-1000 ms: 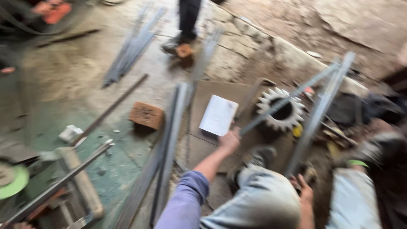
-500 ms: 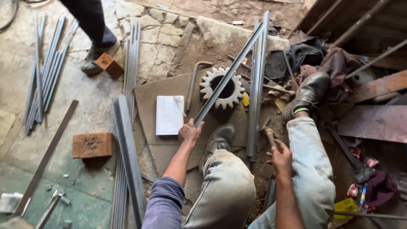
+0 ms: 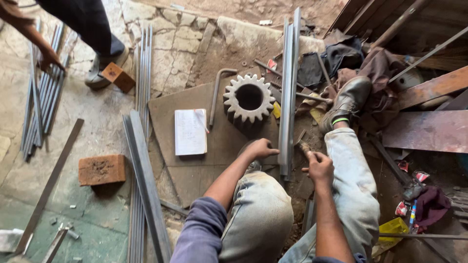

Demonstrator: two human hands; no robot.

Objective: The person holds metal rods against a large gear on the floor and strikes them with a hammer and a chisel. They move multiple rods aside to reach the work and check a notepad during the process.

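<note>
The left hand rests on the near end of a bundle of long grey metal strips lying on the floor, fingers curled against its edge. The right hand has its fingers pinched round a small tool just beside the strips. A large gear and a notebook lie nearby on a flat board.

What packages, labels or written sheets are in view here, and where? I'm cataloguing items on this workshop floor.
Notepad: white rectangular pad with faint handwriting, lying flat on the brown board left of the gear wheel.
Yellow box: small open carton on the ground by the right knee.
Wrappers: small red-and-white crumpled packets beside the yellow box.
No signs or screens.
</note>
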